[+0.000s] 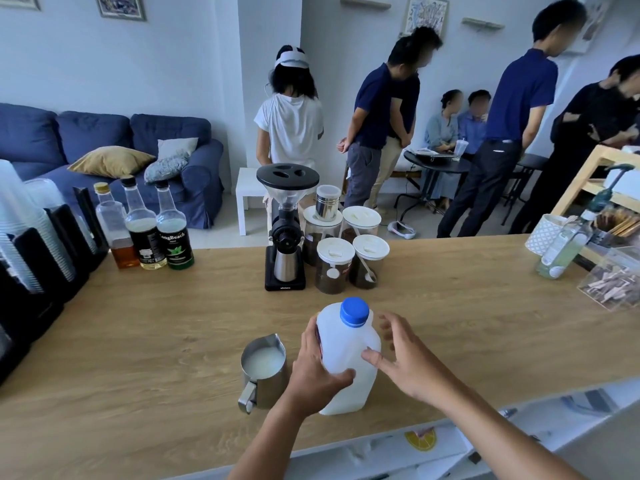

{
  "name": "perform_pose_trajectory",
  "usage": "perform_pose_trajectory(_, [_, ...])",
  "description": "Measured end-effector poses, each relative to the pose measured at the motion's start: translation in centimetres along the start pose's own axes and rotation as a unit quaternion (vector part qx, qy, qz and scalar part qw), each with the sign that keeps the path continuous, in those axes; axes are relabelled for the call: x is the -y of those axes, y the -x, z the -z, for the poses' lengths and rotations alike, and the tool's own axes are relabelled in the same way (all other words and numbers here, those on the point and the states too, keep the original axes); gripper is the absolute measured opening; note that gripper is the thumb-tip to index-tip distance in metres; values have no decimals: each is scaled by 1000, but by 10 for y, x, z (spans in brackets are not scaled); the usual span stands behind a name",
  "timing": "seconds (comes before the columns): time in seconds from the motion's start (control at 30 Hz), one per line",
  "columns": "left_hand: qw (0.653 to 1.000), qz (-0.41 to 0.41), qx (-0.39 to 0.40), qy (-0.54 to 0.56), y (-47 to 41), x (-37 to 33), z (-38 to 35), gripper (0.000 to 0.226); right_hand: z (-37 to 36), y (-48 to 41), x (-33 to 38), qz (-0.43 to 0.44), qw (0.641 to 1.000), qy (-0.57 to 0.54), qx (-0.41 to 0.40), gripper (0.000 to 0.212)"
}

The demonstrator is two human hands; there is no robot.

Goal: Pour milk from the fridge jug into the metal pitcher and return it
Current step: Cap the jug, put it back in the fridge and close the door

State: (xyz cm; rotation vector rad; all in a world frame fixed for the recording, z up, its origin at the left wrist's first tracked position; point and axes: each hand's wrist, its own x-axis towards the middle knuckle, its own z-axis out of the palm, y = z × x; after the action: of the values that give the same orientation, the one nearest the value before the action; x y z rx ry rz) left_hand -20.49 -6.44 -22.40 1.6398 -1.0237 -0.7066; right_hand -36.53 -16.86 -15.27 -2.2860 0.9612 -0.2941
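A white plastic milk jug (348, 344) with a blue cap stands upright on the wooden counter (138, 341), cap screwed on. My left hand (315, 370) wraps around the jug's left side. My right hand (405, 360) hovers at the jug's right side with fingers spread; its thumb touches the jug wall. Just left of the jug stands the metal pitcher (264, 370), holding milk, its handle toward me.
A coffee grinder (285, 233) and several lidded jars (341, 251) stand behind the jug. Three syrup bottles (156, 233) and stacked cups (27, 230) are at the left. A pump bottle (568, 242) and clear boxes sit at the right. Several people stand beyond the counter.
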Motion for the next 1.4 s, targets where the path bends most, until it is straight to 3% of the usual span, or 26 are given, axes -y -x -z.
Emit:
perform_pose_trajectory(0.07, [1000,8,10,-8,2,2,0,116,-11,5,-11,-34,999,-6,-2,36])
perform_pose_trajectory(0.13, [1000,14,14,-16,6,6,0,120,-21,9,-15,-44,999,-22,-7,27])
perform_pose_trajectory(0.47, [995,4,-15,-94,13,-3,-4,128,-20,-1,-13,-70,997,-35,17,24])
perform_pose_trajectory(0.6, [994,4,-19,-107,4,-21,-13,120,1,0,-17,-76,996,-35,9,18])
perform_pose_trajectory(0.73, [991,-33,-11,-130,-9,-51,-39,99,41,9,-31,-81,996,-42,-11,20])
perform_pose_trajectory(0.93, [989,-89,37,-115,-17,-108,-124,92,107,55,-84,-104,988,-46,-106,30])
perform_pose_trajectory(1.07, [985,-98,90,-106,-10,-137,-193,83,150,101,-133,-154,980,-6,-126,33])
perform_pose_trajectory(1.23, [970,-113,197,-86,11,-180,-311,75,213,189,-207,-201,964,5,-176,34])
perform_pose_trajectory(1.4, [937,-156,296,-101,54,-221,-447,83,264,303,-288,-262,933,9,-246,27])
